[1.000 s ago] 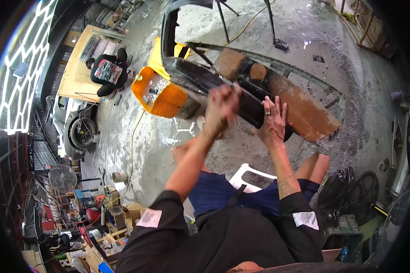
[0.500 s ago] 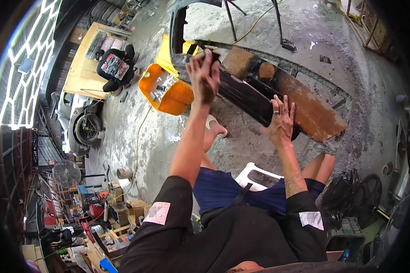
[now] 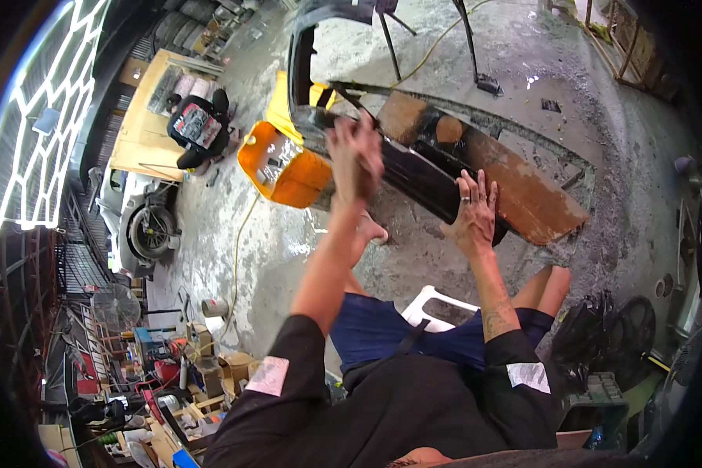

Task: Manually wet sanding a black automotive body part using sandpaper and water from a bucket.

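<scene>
A long glossy black panel point(image 3: 420, 178), looking like a car body part, slants across in front of me, its surface wet-looking. My left hand point(image 3: 356, 160) is over its far left end, smeared by motion, so I cannot make out its fingers or anything under them. On the panel's near right end rests my right hand point(image 3: 476, 214), fingers stretched out and a ring on one of them. Past the panel lies a rusty brown board point(image 3: 534, 183). A dark curved frame point(image 3: 295, 66) rises beyond my left hand, seemingly joined to the panel.
An orange-yellow cut-open container point(image 3: 304, 175) stands left of the panel on the wet concrete floor. A white plastic stool point(image 3: 421, 303) is beneath me. Another person point(image 3: 199, 129) crouches at the far left by a wooden board. Tools and boxes clutter the lower left.
My left hand has moved slightly down and nearer along the panel and is now blurred. The right hand stays on the panel's end. The whole view has shifted a little.
</scene>
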The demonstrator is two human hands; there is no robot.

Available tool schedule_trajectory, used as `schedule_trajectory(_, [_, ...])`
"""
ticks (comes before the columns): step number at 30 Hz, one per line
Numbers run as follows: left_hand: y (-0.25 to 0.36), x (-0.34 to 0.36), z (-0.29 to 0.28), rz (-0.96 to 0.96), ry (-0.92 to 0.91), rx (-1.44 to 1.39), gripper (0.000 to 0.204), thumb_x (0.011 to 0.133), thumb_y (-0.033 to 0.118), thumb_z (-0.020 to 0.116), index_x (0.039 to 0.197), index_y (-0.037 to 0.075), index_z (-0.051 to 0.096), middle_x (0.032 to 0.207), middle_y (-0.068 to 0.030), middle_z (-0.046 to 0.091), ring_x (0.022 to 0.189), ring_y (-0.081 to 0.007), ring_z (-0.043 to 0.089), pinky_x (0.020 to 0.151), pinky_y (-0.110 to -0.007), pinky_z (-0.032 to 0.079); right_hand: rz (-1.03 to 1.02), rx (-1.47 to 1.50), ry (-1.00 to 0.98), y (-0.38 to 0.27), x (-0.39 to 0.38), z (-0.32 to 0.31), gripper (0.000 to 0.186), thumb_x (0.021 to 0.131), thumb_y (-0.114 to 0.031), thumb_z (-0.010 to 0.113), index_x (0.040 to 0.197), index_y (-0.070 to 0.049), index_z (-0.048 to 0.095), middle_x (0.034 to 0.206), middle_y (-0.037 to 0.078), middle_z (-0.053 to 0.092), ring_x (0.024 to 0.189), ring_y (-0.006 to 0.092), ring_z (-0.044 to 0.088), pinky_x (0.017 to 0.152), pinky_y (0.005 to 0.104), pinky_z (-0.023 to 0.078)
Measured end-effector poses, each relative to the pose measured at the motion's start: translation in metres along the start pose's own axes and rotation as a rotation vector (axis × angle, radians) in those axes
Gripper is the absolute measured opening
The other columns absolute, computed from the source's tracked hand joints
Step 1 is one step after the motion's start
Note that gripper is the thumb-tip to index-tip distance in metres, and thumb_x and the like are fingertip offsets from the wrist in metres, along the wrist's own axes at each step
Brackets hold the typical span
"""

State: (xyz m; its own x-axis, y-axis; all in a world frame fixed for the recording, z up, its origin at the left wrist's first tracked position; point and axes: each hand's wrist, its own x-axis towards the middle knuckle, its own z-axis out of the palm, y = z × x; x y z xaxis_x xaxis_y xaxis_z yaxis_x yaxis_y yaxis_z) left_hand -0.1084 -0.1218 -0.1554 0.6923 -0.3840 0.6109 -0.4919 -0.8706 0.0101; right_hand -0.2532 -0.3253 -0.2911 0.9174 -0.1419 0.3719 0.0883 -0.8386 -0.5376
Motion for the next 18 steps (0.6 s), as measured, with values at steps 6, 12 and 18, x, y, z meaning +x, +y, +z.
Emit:
schedule_trajectory(6, [-0.023,-0.085,0.022,0.557,0.031,0.215,0.063,0.081,0.017,0.078,0.143,0.013,0.067,0.121,-0.016,0.06,0.115,-0.0353,0.057,0.1,-0.05,0.047,-0.072,0.056,0.08,-0.02,0.009,0.012,0.115,0.057,-0.027,0.102,0.155,-0.007,0.044,0.167,0.011,0.044,0.162,0.0414,0.031,0.135,0.061,0.019])
schedule_trajectory(12, [-0.007,-0.016,0.001,0.008,-0.031,-0.015,0.033,0.096,0.012,0.069,0.128,0.007,0.073,0.115,-0.0149,0.063,0.104,-0.0361,0.058,0.089,-0.043,0.044,-0.032,0.095,0.032,-0.004,0.001,0.01,0.102,0.065,-0.023,0.094,0.154,-0.007,0.045,0.167,0.012,0.043,0.161,0.0454,0.031,0.134,0.0633,0.02])
schedule_trajectory(18, [0.01,-0.028,-0.019,0.305,-0.226,-0.197,0.039,0.092,0.018,0.07,0.129,0.005,0.07,0.107,-0.02,0.063,0.107,-0.037,0.059,0.089,-0.053,0.046,-0.024,0.07,0.015,-0.002,-0.001,0.005,0.103,0.065,-0.024,0.096,0.153,-0.006,0.046,0.166,0.012,0.044,0.162,0.045,0.03,0.134,0.0637,0.019])
